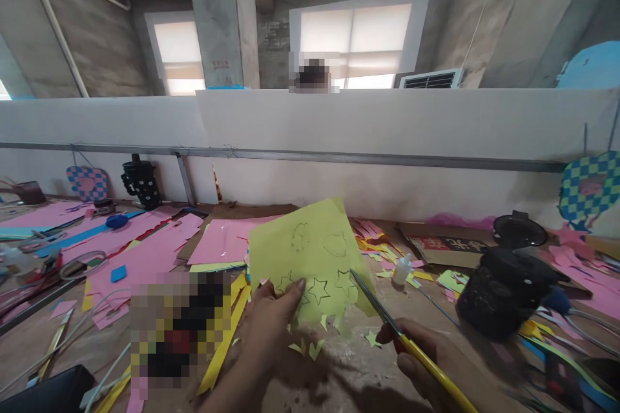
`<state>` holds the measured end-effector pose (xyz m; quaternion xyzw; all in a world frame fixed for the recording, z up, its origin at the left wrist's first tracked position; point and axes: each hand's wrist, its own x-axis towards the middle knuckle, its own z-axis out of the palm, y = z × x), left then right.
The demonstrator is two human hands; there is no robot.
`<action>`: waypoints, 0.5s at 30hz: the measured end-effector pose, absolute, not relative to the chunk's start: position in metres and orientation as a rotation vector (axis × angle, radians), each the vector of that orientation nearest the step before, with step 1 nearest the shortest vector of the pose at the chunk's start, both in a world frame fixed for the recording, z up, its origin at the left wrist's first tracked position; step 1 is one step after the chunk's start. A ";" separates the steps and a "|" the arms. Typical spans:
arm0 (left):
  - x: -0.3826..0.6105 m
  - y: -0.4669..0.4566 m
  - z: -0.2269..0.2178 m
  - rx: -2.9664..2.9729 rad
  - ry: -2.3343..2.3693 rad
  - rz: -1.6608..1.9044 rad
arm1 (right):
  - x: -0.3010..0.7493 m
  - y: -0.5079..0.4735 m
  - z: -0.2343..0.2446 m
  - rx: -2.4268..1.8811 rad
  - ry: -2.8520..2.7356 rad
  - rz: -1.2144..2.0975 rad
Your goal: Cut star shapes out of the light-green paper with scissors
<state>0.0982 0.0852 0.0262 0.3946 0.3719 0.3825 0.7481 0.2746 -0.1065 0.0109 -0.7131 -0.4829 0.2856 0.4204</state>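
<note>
My left hand pinches the lower left of a yellow-green paper sheet, thumb on top. Outlined stars run along the sheet's lower part, with two rounded outlines above them. In my right hand is a yellow-handled tool with a long, pointed metal end; I cannot tell whether it is scissors or a knife. Its tip lies at the rightmost star, seemingly against the paper. Below the sheet, a cut paper star and small yellow-green scraps lie on the table.
Pink paper sheets lie behind and left. A small white glue bottle and a black cup stand right. A black tumbler stands by the white partition. A dark box is front left. Someone's head shows beyond the partition.
</note>
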 end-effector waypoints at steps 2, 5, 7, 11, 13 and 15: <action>0.096 0.090 0.029 0.891 0.766 0.852 | 0.275 -0.106 0.010 -1.777 -1.252 0.669; 0.092 0.097 0.033 0.977 0.671 0.878 | 0.275 -0.106 0.015 -1.851 -1.336 0.699; 0.088 0.100 0.037 1.049 0.645 0.872 | 0.274 -0.107 0.018 -1.898 -1.363 0.721; 0.081 0.103 0.046 1.139 0.565 0.786 | 0.275 -0.109 0.014 -1.857 -1.299 0.684; 0.079 0.106 0.050 1.174 0.538 0.769 | 0.277 -0.109 0.010 -1.824 -1.305 0.735; 0.079 0.110 0.051 1.219 0.518 0.755 | 0.279 -0.110 0.005 -1.817 -1.353 0.788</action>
